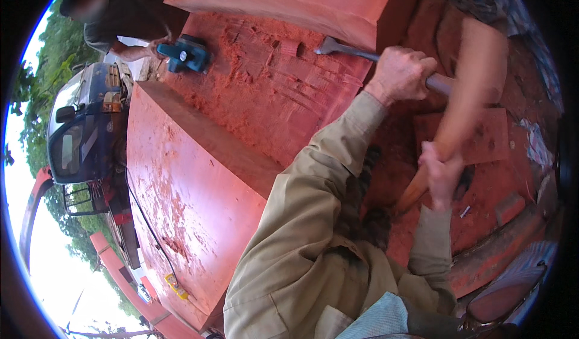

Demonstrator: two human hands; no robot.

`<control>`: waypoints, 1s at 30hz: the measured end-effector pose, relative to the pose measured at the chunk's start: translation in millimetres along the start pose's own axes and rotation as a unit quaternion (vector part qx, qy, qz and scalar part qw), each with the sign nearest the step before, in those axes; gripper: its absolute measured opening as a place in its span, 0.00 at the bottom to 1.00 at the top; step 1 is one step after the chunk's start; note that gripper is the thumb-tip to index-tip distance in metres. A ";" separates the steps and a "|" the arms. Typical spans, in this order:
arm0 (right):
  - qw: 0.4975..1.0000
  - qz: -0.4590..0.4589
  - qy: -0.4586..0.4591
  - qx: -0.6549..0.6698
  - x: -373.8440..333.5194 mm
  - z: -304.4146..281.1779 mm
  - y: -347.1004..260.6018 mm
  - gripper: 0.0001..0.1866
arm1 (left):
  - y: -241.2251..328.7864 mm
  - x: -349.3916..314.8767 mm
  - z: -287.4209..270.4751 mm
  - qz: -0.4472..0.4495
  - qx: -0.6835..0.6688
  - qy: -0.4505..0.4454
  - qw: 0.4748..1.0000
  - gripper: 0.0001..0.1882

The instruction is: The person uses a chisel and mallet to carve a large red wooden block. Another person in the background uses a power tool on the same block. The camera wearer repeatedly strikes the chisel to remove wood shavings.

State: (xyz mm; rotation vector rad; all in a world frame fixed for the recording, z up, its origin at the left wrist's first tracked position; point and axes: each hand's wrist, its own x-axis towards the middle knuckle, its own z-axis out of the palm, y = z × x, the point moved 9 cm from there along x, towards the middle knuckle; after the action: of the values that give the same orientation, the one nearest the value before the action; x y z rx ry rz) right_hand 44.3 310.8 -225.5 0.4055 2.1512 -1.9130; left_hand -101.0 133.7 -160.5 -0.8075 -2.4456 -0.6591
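Observation:
My left hand (401, 74) is wrapped round a long metal chisel (356, 51). Its flared blade points left, over the gouged floor of a red wooden trough (259, 98). Behind the fist, the chisel's grey rear end (440, 84) reaches toward the head of a wooden mallet (479, 62). My right hand (443, 169), smeared by motion, grips the mallet's handle. The mallet is blurred too, and I cannot tell whether it touches the chisel. A loose wood chip (291, 48) lies near the blade, with shavings and chisel marks around.
A thick red timber side (181, 176) rises at left, another timber (289, 1) at the top. Across the trough, a co-worker (129, 13) holds a teal power tool (188, 54). A cable with a yellow connector (176, 286) hangs over the left timber. A blue truck (84, 125) stands beyond.

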 end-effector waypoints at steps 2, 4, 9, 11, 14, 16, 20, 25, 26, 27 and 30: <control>0.971 -0.180 0.045 -0.150 -0.7 0.0 -27.2 0.16 | -11.8 -6.9 -2.3 -0.028 0.041 -0.072 0.996 0.12; 0.996 -0.074 0.022 -0.043 3.6 0.1 -4.4 0.16 | -5.7 -5.9 -18.9 -0.024 0.014 -0.026 0.999 0.13; 0.975 -0.024 0.040 0.216 -11.5 -15.7 -3.6 0.13 | 16.0 19.6 -20.6 -0.035 -0.038 0.051 0.997 0.13; 0.984 -0.027 0.073 0.162 -15.5 -28.2 -12.1 0.13 | 18.3 22.3 -20.1 -0.035 -0.050 0.054 0.997 0.12; 0.987 -0.050 0.073 0.131 -15.4 -37.2 -23.0 0.11 | 14.0 16.9 -23.9 -0.033 -0.059 0.033 0.997 0.11; 0.987 -0.043 0.090 0.128 -15.4 -45.1 -19.8 0.11 | 10.6 13.4 -28.2 -0.028 -0.060 0.022 0.998 0.11; 0.987 -0.057 0.060 0.137 -17.0 -49.4 -16.3 0.11 | 8.6 16.5 -25.1 -0.019 -0.050 -0.007 0.999 0.11; 0.983 -0.071 0.061 0.160 -18.5 -42.7 -26.4 0.11 | 3.4 18.3 -21.3 -0.033 -0.048 -0.022 0.998 0.11; 0.987 -0.058 0.056 0.140 -17.1 -36.2 -27.7 0.12 | 2.6 16.8 -21.2 -0.035 -0.048 -0.029 0.998 0.11; 0.988 -0.045 0.068 0.131 -14.9 -31.0 -27.3 0.12 | 2.6 15.6 -21.5 -0.034 -0.041 -0.035 0.998 0.11; 0.999 -0.040 0.026 0.018 -9.3 -7.5 -31.9 0.17 | 3.3 13.4 -26.8 -0.031 -0.036 -0.028 0.998 0.11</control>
State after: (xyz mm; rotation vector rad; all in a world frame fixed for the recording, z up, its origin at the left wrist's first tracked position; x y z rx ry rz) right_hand 41.6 314.4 -191.7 0.3864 2.1995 -2.0078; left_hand -100.8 126.3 -131.3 -0.7905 -2.5197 -0.7599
